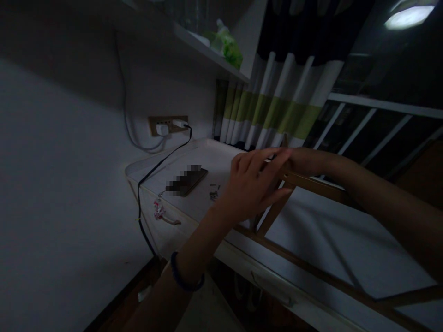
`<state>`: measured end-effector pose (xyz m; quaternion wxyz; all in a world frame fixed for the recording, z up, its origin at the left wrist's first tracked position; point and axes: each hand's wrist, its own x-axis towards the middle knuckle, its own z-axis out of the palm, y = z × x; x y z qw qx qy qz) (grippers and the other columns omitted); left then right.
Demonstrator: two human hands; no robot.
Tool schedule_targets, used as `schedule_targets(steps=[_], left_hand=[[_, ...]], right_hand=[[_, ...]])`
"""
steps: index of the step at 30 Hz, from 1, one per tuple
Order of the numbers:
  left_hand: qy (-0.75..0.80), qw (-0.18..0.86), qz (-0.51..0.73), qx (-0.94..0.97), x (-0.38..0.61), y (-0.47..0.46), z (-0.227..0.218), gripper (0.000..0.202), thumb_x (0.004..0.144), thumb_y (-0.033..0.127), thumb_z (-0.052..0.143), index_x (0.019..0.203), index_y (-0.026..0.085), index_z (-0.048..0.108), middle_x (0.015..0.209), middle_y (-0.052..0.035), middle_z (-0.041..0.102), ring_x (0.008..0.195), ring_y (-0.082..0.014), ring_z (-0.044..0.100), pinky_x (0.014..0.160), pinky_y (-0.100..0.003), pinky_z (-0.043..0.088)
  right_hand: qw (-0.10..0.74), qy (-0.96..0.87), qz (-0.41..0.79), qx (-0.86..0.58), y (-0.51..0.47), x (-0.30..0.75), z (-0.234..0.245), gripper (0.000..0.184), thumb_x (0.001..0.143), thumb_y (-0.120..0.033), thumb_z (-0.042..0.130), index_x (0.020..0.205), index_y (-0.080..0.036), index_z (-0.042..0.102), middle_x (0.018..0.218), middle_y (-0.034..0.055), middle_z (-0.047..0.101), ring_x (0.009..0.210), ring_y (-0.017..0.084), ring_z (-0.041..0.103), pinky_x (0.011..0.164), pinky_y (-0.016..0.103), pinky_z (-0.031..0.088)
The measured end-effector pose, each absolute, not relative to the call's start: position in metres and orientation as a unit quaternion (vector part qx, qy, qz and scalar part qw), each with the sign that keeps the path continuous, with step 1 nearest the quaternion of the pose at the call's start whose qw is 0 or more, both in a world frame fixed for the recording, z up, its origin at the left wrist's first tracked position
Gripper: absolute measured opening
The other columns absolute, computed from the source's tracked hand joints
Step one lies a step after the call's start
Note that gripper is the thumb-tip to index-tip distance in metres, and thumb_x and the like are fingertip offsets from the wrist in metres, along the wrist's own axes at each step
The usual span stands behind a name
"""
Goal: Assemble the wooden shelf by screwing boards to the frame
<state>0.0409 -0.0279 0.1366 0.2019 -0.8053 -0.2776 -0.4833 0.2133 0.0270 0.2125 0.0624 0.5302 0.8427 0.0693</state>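
Note:
A wooden frame [311, 184] with slim brown bars stands on a white desk [221, 161]. At its near upper corner is my left hand [251, 184], a dark band round the wrist, fingers bent about the bars and thumb below. My right hand [301, 159] reaches in from the right and meets the same corner. Its fingers are mostly hidden behind the left hand, so its grip does not show. Several small metal pieces, like screws [213, 192], lie on the desk left of my left hand. Beyond them rests a phone [197, 180], partly blurred out, with a beaded charm [159, 210] hanging over the edge.
A black cable [155, 168] runs from a wall socket [168, 124] down past the desk's left edge. Overhead juts a white shelf [207, 50] with a green-and-clear packet [230, 48]. Striped curtains [266, 101] and a white railing [380, 106] are behind. Drawer handles [270, 290] protrude in front.

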Motion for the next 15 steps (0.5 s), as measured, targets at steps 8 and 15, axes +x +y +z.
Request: schedule_targets(steps=[8,15], left_hand=[[-0.563,0.09,-0.462,-0.679,-0.017,-0.031,0.031,0.022,0.08,0.026,0.046,0.1,0.02,0.051,0.097,-0.0056,0.055,0.092,-0.0221,0.048,0.079,-0.035,0.035],[-0.619,0.048,-0.237,-0.747,-0.02,-0.029,0.002,0.022,0.083,0.025,0.038,0.095,0.023,0.056,0.097,-0.0043,0.056,0.091,-0.0221,0.048,0.076,-0.036,0.032]], right_hand=[[0.082,0.819,0.08,0.562,0.027,0.213,0.212,0.017,0.069,-0.012,0.048,0.086,-0.017,0.049,0.084,0.0054,0.059,0.073,0.016,0.056,0.058,0.021,0.039],[0.09,0.815,0.07,0.568,0.025,0.212,0.213,0.017,0.069,-0.017,0.051,0.086,-0.019,0.048,0.085,0.0056,0.059,0.073,0.016,0.056,0.057,0.022,0.04]])
